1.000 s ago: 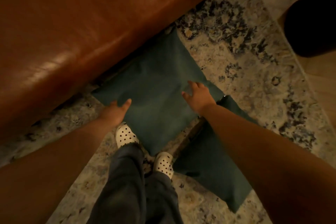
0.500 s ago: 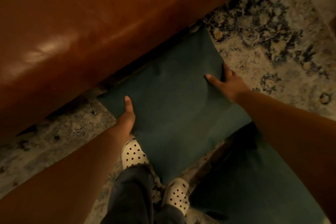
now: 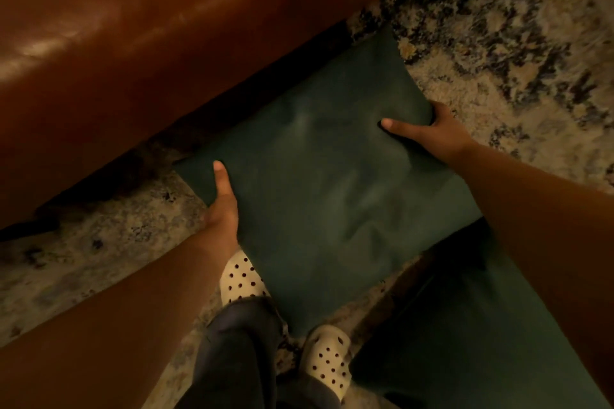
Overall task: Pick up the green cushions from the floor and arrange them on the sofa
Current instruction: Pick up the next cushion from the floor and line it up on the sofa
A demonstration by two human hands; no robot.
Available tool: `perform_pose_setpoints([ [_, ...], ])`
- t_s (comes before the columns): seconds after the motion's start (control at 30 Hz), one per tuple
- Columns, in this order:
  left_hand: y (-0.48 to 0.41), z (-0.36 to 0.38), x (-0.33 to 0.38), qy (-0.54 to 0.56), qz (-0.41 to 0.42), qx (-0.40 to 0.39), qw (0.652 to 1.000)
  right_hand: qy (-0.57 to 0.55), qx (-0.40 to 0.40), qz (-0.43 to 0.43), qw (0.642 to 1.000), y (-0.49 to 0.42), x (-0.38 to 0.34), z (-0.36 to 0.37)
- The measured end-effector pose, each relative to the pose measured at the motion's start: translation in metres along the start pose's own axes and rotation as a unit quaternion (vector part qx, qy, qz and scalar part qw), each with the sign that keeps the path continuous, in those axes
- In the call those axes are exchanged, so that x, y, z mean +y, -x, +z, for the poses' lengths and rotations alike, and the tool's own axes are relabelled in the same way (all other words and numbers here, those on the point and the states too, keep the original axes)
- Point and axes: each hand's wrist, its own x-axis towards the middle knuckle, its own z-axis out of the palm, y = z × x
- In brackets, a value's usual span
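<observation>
Well, the brown leather sofa (image 3: 133, 43) fills the upper left, its front edge running diagonally. A patterned rug (image 3: 498, 60) in cream and dark blue covers the floor. One green cushion (image 3: 332, 192) sits just in front of the sofa, its near corner between the person's feet; I cannot tell whether it is off the rug. A second green cushion (image 3: 465, 325) lies at lower right. The left hand (image 3: 222, 209) grips the first cushion's left edge, thumb on top. The right hand (image 3: 432, 133) grips its right edge the same way.
</observation>
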Motion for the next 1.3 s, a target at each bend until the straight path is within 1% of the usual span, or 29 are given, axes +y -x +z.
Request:
perform_pose_setpoints([
  [0.1, 0.026, -0.006, -0.006, 0.039, 0.045, 0.013, 0.998, -0.031, 0.006, 0.006, 0.999, 0.026, 0.005, -0.013],
  [0.17, 0.066, -0.010, -0.002, 0.049, 0.067, 0.035, 0.996, -0.073, 0.010, 0.008, 0.997, 0.047, 0.007, -0.020],
  [0.27, 0.114, -0.012, 0.002, 0.037, 0.101, 0.051, 0.993, -0.109, 0.048, 0.010, 0.993, 0.077, 0.011, -0.033],
  [0.37, 0.144, -0.019, 0.001, 0.028, 0.112, 0.044, 0.992, -0.138, 0.066, -0.001, 0.988, 0.105, 0.007, -0.050],
  [0.47, 0.181, -0.031, -0.001, 0.026, 0.119, 0.057, 0.991, -0.165, 0.060, -0.008, 0.985, 0.135, -0.005, -0.069],
  [0.6, 0.231, -0.053, -0.003, 0.043, 0.140, 0.083, 0.986, -0.163, 0.051, -0.013, 0.985, 0.177, -0.019, -0.092],
  [0.8, 0.301, -0.095, 0.009, 0.050, 0.168, 0.108, 0.979, -0.187, 0.043, -0.041, 0.981, 0.238, -0.045, -0.115],
  [0.97, 0.363, -0.131, 0.035, 0.074, 0.241, 0.111, 0.961, -0.194, 0.063, -0.062, 0.977, 0.290, -0.081, -0.139],
  [1.1, 0.421, -0.166, 0.065, 0.105, 0.260, 0.102, 0.955, -0.211, 0.085, -0.099, 0.969, 0.336, -0.127, -0.160],
  [1.23, 0.475, -0.202, 0.091, 0.136, 0.281, 0.094, 0.945, -0.218, 0.076, -0.140, 0.963, 0.375, -0.178, -0.175],
  [1.3, 0.505, -0.226, 0.105, 0.146, 0.283, 0.106, 0.942, -0.219, 0.074, -0.156, 0.960, 0.395, -0.211, -0.182],
])
